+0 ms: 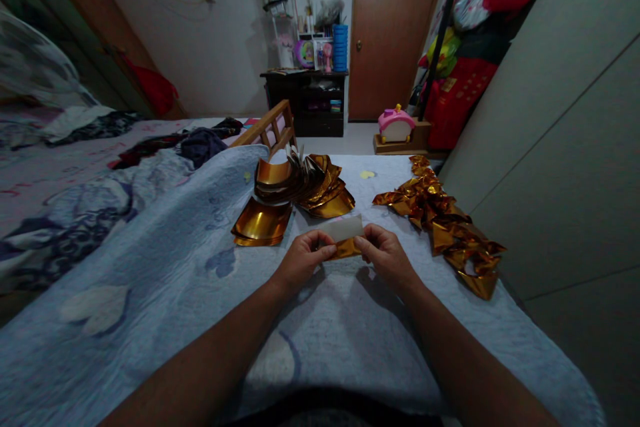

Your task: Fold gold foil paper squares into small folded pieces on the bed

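Note:
Both my hands hold one sheet of gold foil paper (345, 235) over a pale blue quilt (165, 280). The sheet's white back faces up and a gold edge shows below. My left hand (300, 260) pinches its left end with thumb and fingers closed. My right hand (385, 255) pinches the right end the same way. Flat gold sheets (263, 221) lie just left of my hands. A fanned pile of curved gold sheets (305, 183) sits behind them. A heap of folded gold pieces (445, 223) runs along the right.
A grey wall or cabinet side (560, 147) stands close on the right. A wooden bed rail (267, 127) and rumpled bedding lie at left. Farther off are a dark cabinet (307, 103) with clutter, a brown door (390, 33) and a pink toy (396, 123).

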A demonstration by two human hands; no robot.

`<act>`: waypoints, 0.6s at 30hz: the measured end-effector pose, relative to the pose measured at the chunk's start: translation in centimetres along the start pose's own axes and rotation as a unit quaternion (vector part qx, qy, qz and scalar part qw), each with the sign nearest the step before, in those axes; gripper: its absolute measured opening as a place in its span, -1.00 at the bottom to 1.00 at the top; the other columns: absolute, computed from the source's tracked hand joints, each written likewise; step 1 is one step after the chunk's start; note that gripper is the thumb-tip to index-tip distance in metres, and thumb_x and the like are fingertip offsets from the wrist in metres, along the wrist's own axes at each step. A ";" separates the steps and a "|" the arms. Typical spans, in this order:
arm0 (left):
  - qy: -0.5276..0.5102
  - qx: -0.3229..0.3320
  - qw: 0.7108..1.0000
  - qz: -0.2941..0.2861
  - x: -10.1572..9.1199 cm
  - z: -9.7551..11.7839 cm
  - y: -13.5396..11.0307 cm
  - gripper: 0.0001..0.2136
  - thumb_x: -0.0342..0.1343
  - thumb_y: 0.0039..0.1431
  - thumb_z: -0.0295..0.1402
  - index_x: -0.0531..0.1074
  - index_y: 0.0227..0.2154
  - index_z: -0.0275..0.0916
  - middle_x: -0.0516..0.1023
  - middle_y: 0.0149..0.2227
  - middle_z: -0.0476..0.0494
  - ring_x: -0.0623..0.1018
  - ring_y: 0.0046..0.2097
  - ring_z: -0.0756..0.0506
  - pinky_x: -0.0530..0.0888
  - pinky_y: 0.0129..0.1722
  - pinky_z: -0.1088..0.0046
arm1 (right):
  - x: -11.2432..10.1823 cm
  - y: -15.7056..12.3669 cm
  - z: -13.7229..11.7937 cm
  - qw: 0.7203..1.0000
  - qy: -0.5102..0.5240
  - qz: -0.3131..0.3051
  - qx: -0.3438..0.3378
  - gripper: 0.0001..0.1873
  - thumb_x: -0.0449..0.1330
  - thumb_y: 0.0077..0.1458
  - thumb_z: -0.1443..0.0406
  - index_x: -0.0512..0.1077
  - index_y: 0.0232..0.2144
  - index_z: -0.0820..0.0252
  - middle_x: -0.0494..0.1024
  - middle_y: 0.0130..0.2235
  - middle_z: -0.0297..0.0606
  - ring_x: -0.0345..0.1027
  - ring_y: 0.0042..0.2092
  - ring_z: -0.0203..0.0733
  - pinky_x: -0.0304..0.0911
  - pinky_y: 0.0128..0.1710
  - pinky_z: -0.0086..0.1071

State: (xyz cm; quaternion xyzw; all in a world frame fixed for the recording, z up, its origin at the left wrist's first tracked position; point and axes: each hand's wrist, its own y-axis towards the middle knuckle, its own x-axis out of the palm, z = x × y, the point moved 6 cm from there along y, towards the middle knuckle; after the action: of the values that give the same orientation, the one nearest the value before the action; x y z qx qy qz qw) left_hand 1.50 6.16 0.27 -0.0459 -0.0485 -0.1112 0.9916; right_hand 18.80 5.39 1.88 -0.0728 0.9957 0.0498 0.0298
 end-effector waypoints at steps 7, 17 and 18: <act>0.003 -0.005 1.000 -0.007 0.1 -0.2 0.1 -0.75 0.39 -0.10 -0.26 0.46 -0.47 -0.27 0.46 -0.49 0.02 0.42 -0.41 0.01 0.35 -0.36 0.50 | 0.0 -0.1 -0.1 0.999 -0.033 0.010 -0.013 -0.73 0.24 0.05 0.09 0.37 -0.46 0.15 0.27 -0.54 -0.43 0.12 -0.48 -0.30 0.04 -0.47 -0.41; 0.033 0.006 0.999 -0.004 0.0 -0.2 0.2 -0.80 0.37 -0.10 -0.28 0.48 -0.50 -0.25 0.48 -0.47 -0.02 0.43 -0.41 -0.01 0.33 -0.39 0.51 | 0.0 -0.3 -0.7 0.992 -0.101 0.038 -0.063 -0.79 0.22 0.06 0.18 0.35 -0.52 0.14 0.29 -0.54 -0.41 0.14 -0.46 -0.29 0.05 -0.45 -0.41; 0.037 0.009 0.999 -0.003 0.0 -0.1 0.2 -0.80 0.37 -0.10 -0.29 0.48 -0.50 -0.25 0.48 -0.48 -0.02 0.42 -0.41 -0.01 0.32 -0.40 0.51 | 0.0 -0.3 -0.7 0.992 -0.102 0.037 -0.062 -0.79 0.23 0.05 0.19 0.34 -0.52 0.14 0.28 -0.54 -0.42 0.14 -0.47 -0.29 0.04 -0.45 -0.41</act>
State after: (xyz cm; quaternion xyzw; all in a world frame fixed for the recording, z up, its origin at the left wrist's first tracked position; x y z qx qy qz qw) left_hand 1.56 6.39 0.14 -0.0324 -0.0127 -0.1150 0.9928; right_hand 18.79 4.99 2.53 -0.0322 0.9845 0.1196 0.1245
